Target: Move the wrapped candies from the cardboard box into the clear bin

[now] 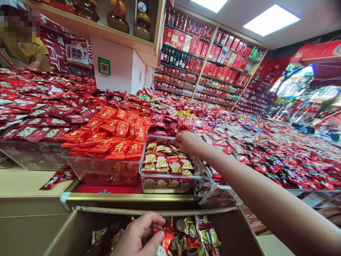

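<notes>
Two hands of ours show in the head view. With our left hand [141,233], near and low, we pinch a red-wrapped candy [167,239] between thumb and curled fingers, over an open cardboard box [157,212] with more gold-and-red candies [204,236] inside. Our right hand [188,142] reaches in from the right to the far right corner of a clear bin [170,175]; its fingers are curled, and we cannot tell whether they grip anything. Rows of durian candies [162,161] fill that bin. Just left of it we see another clear bin [103,167], heaped with bright red packets [122,129]. Farther left, dark red packets [37,131] rise from a third bin, on the desk [23,183]. Far left stands a person in a yellow top [39,51]; far right of them, shelves [191,67] carry bottles and red boxes.
</notes>
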A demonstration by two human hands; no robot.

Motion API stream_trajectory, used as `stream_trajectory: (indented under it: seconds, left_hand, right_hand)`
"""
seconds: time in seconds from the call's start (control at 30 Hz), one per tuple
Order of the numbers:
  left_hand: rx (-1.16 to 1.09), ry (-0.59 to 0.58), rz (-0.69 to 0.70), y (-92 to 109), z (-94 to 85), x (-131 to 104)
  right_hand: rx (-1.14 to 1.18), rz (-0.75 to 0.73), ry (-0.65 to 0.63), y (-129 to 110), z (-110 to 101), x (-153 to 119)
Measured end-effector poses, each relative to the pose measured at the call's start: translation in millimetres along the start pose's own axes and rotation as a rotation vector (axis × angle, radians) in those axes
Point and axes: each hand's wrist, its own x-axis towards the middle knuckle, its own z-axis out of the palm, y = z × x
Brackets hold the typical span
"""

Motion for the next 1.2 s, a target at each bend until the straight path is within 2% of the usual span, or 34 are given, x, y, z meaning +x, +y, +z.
stream_trajectory:
  seconds: [0.07,0.1,0.17,0.27,0.4,0.5,0.57,0.6,0.67,0.73,0.77,0.83,0.9,0.97,1.07,1.13,1.2]
  left_hand:
    - [-0.188,0.128,-0.010,2,-2.1,2]
    - [-0.264,0.183,-0.013,5,-3.4,3]
    - [-0.359,0.235,-0.004,10,-5.8,5]
    - [-0.424,0.260,0.021,16,-6.7,6]
    - [-0.493,0.240,-0.019,16,-2.7,5]
    - [-0.494,0.244,-0.037,14,-0.2,5]
    - [-0.475,0.266,-0.041,13,0.0,6]
    - [-0.469,0.277,-0.048,12,-0.3,7]
    - [-0.478,0.294,-0.061,13,-1.3,8]
    - [-0.509,0.283,-0.078,15,-2.3,8]
    - [-0.532,0.269,-0.086,16,-2.9,7]
    - [-0.589,0.239,-0.097,18,-4.0,6]
    - [-0.616,0.224,-0.084,19,-5.2,5]
    - [-0.570,0.216,-0.059,17,-6.1,4]
    - [-0.461,0.173,-0.036,11,-5.6,5]
    - [-0.426,0.120,-0.049,7,-4.2,4]
    - [-0.403,0.077,-0.063,3,-2.6,3]
  right_hand:
    - [0.247,-0.061,0.134,-19,-4,-33]
    - [0.426,-0.102,0.159,-31,-2,-52]
    - [0.736,-0.091,0.104,-56,11,-89]
    - [1.153,0.064,-0.055,-87,48,-128]
    - [1.738,0.190,-0.199,-105,92,-139]
    - [1.869,0.224,-0.181,-105,101,-139]
    - [1.709,0.208,-0.035,-104,96,-141]
    - [1.546,0.139,0.060,-103,92,-144]
    - [1.080,-0.103,0.231,-101,81,-150]
    - [0.598,-0.355,0.335,-99,68,-154]
    - [0.414,-0.439,0.379,-97,61,-154]
    - [0.200,-0.507,0.461,-88,46,-149]
    - [0.128,-0.460,0.504,-72,31,-132]
    - [0.063,-0.298,0.491,-48,17,-104]
    - [-0.095,-0.038,0.310,-13,5,-51]
    - [-0.170,0.035,0.169,3,6,-20]
    - [-0.204,0.047,0.089,11,12,2]
